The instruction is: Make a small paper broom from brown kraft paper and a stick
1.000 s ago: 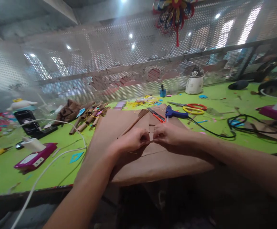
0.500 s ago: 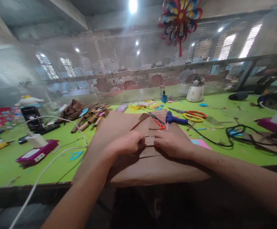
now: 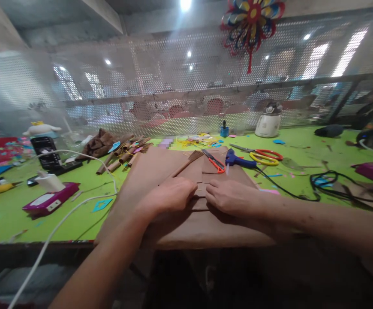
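Observation:
A large sheet of brown paper [image 3: 186,234] lies over the table's front edge, with smaller cut brown paper pieces on top. Near its middle my left hand [image 3: 176,193] is closed, fingertips bent down on a narrow brown paper strip [image 3: 201,189]. My right hand [image 3: 227,195] faces it across a small gap, fingers curled on the strip's other side. Both hands hide most of the strip. Just beyond them lie a bundle of thin brown paper strips [image 3: 189,162], an orange-handled cutter [image 3: 215,162] and a blue glue gun [image 3: 240,161].
Red-and-yellow scissors [image 3: 265,156] lie behind the glue gun, whose black cable [image 3: 302,197] runs right. Rolled brown paper tubes [image 3: 120,159] are piled at the back left. A purple power strip [image 3: 49,199] and white cable [image 3: 77,210] lie left; a white bottle [image 3: 268,121] stands behind.
The camera view has shifted slightly, so the background sits a little further right. My right hand has come slightly closer to my left. Both stay on the paper.

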`<state>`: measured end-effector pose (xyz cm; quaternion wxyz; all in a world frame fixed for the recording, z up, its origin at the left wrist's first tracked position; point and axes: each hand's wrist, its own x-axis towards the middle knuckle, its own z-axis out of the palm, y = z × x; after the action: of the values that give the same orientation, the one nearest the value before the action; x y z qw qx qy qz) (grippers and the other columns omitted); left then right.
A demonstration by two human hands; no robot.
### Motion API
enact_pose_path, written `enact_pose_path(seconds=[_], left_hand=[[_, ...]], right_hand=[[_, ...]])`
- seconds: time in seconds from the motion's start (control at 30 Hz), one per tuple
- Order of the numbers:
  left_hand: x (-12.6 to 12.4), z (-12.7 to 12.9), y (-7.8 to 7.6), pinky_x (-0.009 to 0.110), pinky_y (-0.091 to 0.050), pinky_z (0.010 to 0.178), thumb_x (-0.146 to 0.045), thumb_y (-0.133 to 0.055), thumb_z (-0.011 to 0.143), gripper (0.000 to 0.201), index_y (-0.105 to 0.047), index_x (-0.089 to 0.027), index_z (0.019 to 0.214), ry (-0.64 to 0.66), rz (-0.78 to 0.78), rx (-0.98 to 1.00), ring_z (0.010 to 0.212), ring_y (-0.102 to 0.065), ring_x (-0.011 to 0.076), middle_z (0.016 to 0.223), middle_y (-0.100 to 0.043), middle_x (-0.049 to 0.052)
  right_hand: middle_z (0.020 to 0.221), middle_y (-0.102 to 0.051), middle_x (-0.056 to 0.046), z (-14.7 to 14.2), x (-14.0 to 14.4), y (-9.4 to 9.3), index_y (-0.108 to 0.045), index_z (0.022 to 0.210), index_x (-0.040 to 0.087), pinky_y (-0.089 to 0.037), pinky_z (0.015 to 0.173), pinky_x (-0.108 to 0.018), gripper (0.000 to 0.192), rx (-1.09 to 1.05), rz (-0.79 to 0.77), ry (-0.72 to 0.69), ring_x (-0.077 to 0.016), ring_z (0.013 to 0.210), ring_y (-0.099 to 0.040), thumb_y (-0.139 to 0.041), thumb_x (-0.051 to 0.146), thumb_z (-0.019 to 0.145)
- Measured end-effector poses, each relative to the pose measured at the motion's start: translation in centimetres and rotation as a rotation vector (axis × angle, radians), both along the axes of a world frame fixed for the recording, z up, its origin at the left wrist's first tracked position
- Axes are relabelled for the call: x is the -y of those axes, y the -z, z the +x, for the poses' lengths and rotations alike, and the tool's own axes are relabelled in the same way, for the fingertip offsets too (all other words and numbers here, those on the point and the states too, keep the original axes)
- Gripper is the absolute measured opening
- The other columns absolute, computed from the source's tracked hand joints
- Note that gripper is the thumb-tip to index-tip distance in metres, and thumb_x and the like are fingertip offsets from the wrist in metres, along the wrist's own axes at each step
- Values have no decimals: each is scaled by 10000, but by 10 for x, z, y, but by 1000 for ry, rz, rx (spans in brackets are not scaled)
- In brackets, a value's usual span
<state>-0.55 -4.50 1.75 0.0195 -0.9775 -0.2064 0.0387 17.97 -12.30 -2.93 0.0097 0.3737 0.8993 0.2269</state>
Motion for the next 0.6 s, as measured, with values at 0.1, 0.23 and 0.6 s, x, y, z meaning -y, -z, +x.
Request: enact_pose_path(seconds=[0.1,0.23,0.6], left_hand=[[1,-1,0,262,-309,515,-207,-443,779,195,-628,-160,736,-20,-7,-5,544,-481,147,717,-635,79],[-1,-2,1,261,-293,502,-242,-458,773,199,-626,-157,710,-47,-67,37,534,-464,141,666,-612,67],[-27,11,12,217,-304,540,-453,-337,872,476,-598,-126,644,-77,-392,193,550,-361,99,584,-474,-8]], right_hand=[[832,-607,-126,0,-3,4,-601,990,96,-412,654,-357,217,66,-9,-35,-235,753,-510,-431,115,855],[819,-613,-141,-3,-3,8,-622,969,92,-401,677,-390,231,110,28,-46,-252,742,-501,-437,109,832],[911,-594,-167,-9,6,-2,-574,1036,44,-410,698,-367,237,-38,151,127,-239,815,-522,-425,110,864]])
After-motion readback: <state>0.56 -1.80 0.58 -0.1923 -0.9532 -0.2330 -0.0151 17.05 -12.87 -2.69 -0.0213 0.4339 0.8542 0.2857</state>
